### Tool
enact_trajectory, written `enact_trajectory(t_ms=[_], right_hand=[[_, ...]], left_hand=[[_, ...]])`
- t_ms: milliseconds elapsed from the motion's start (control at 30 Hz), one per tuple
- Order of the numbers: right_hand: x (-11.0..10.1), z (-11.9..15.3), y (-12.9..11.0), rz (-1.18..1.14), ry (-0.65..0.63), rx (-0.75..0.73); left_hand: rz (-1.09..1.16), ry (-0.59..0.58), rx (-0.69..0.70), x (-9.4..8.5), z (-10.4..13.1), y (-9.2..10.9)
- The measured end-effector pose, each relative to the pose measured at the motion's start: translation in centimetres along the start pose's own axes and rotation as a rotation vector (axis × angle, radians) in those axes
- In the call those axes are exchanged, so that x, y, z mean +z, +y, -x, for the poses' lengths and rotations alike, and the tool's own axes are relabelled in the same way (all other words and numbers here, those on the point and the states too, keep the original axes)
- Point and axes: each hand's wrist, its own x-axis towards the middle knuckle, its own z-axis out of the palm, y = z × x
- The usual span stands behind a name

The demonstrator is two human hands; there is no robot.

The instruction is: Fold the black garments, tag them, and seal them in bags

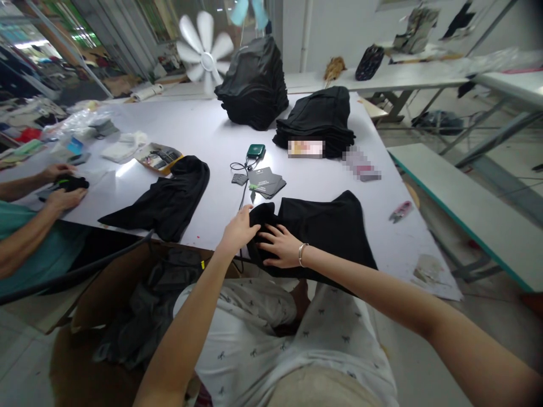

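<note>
A black cloth garment (326, 226) lies partly folded at the front edge of the white table, in front of me. My left hand (237, 230) is at its left end, thumb on top and fingers closed around the folded edge. Spread flat on the cloth just beside it is my right hand (282, 247), fingers apart and pressing down. Beyond the garment are several dark printed tags (267, 183). A small green device (256, 151) with a dark cord sits behind them.
Tall black garment stacks (257, 85) stand at the back near a white fan (207, 59). Pink-handled snips (401, 211) lie on the right. Another black garment (169, 198) and a box of tags (156, 157) are on the left, where a co-worker's hands (63, 189) handle a bagged item.
</note>
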Motion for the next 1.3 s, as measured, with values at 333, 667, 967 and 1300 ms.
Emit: enact_trajectory(t_ms=[333,667,967,1300], right_hand=[[0.3,-1.0,0.6,0.021,0.017,0.134],[0.2,-0.7,0.2,0.018,-0.012,0.125],[-0.1,0.0,-0.1,-0.042,-0.034,0.119],[-0.4,0.0,0.2,-0.149,-0.018,0.121]], left_hand=[[-0.243,-0.008,-0.001,1.7,-3.7,1.4],[-0.014,-0.073,0.093,1.4,-8.3,1.0],[-0.016,-0.153,-0.031,3.4,-11.2,0.2],[-0.05,0.147,-0.376,-1.5,-18.8,-7.2]])
